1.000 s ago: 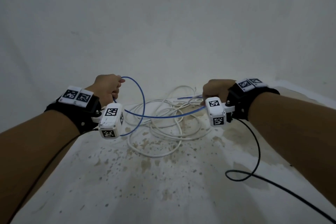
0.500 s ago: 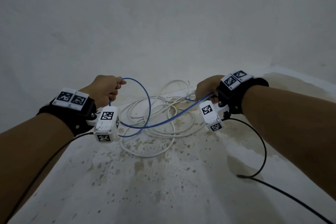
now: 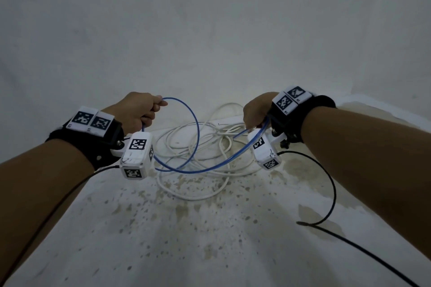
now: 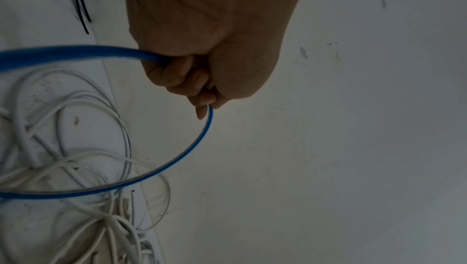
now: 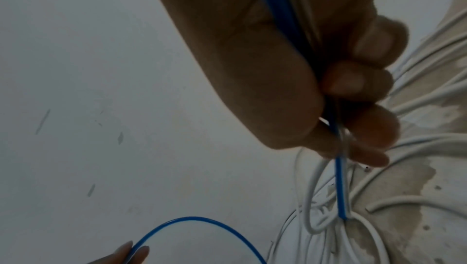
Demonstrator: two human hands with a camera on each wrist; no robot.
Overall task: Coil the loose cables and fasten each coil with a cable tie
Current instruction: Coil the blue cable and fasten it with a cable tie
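Hands: left hand (image 3: 137,109) grips blue cable (image 3: 196,128); right hand (image 3: 255,109) pinches it too.
Change: right hand swung inward.
Count: one blue cable; white cables (image 3: 210,140) tangled, uncountable.

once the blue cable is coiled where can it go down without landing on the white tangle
Bare room: the stained surface near the body, between the forearms, bordered ahead by the white cable tangle and on the right by the black lead. Crowded: the gap between left hand and right hand, where the blue cable hangs over the tangle.
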